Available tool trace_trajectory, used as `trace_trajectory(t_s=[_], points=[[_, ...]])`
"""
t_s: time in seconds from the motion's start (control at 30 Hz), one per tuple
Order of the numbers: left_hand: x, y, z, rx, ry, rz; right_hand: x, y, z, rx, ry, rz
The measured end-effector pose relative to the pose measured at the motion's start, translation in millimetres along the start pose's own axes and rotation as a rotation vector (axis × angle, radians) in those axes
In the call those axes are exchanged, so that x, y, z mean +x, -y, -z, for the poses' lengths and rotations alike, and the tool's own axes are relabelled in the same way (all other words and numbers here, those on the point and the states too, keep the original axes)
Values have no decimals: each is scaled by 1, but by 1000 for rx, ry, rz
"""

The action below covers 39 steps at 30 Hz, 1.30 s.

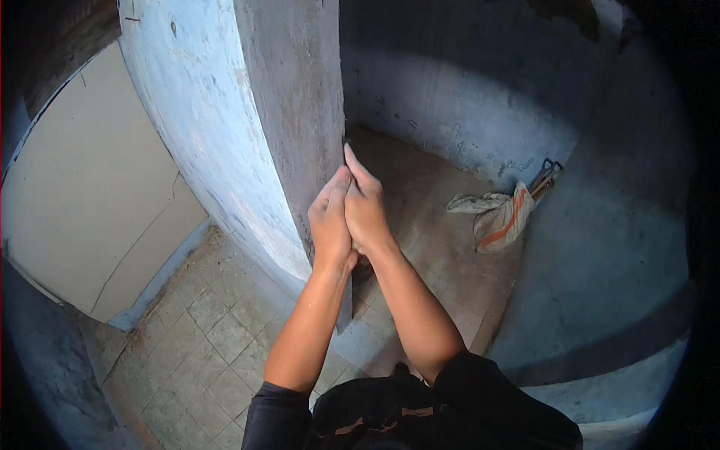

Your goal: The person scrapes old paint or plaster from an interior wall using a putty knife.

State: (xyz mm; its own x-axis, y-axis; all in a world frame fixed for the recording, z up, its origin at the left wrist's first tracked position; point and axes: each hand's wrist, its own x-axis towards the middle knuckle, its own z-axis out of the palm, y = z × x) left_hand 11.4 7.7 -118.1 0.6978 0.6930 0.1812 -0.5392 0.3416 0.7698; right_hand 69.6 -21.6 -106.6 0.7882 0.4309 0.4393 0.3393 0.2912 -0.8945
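Note:
My left hand (pixel 328 225) and my right hand (pixel 366 214) are pressed together, palm to palm, in front of my body. The left fingers are bent in against the right hand. One digit of the right hand points up and away from me, while its other fingers are closed around the left. Whatever lies between the palms, if anything, is hidden. Just beyond them rises the grey end face of a thick wall (pixel 296 97); whether the fingertips touch it I cannot tell.
A pale panel (pixel 97 180) leans at the left above a tiled floor (pixel 202 345). In the recess at right, a white sack with an orange stripe (pixel 504 225) lies by long-handled tools (pixel 546 176). A worn blue wall (pixel 600 262) stands on the right.

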Motion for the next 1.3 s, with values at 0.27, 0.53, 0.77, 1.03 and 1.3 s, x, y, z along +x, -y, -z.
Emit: trace_trajectory(t_s=[0.27, 0.53, 0.77, 1.03, 1.3], points=[[16, -8, -1, -29, 9, -30, 6, 2, -12, -6, -8, 88], [-8, 5, -3, -34, -60, -84, -17, 8, 6, -81, 149, -3], [13, -8, -13, -95, 6, -7, 12, 9, -5, 6, 6, 66], [16, -10, -6, 1, -42, 3, 13, -4, -11, 13, -9, 101], [-27, 13, 3, -46, -143, -26, -31, -23, 5, -80, 120, 70]])
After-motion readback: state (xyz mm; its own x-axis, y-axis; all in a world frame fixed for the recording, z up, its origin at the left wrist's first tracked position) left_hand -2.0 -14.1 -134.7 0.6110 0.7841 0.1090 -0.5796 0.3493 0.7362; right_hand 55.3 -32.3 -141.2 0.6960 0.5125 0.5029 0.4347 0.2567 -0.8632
